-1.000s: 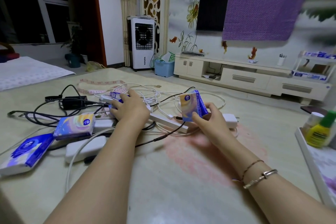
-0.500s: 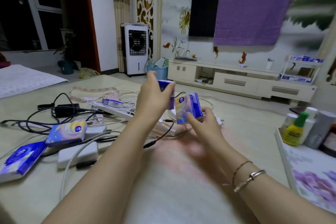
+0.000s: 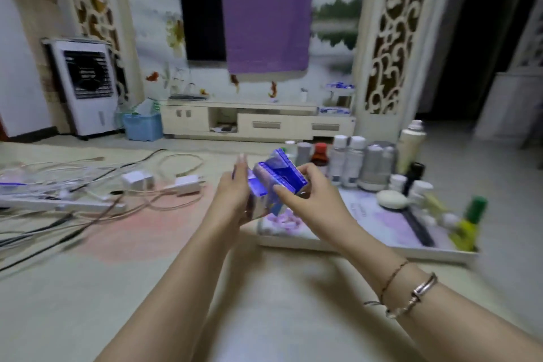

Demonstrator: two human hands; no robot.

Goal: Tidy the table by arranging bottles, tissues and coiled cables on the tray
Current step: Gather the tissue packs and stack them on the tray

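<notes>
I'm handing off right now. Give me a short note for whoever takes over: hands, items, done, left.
Left hand and right hand hold tissue packs together above the near left corner of the tray.
Bottles already stand along the tray's far edge.
Cables and chargers lie tangled on the table, uncoiled.
Left: set the packs down on the tray, then coil the cables and move them over.

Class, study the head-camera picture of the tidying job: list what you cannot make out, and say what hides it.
- Tissue packs, head view: motion blur and both hands cover them; their count and print are unreadable.
- Left hand: its palm side faces away, so its grip is unclear.
- Bottles on the tray: labels too blurred to read.
- Tray: its near left corner is hidden behind the right hand.
- Cables: tangled, cut off by the left edge.
</notes>
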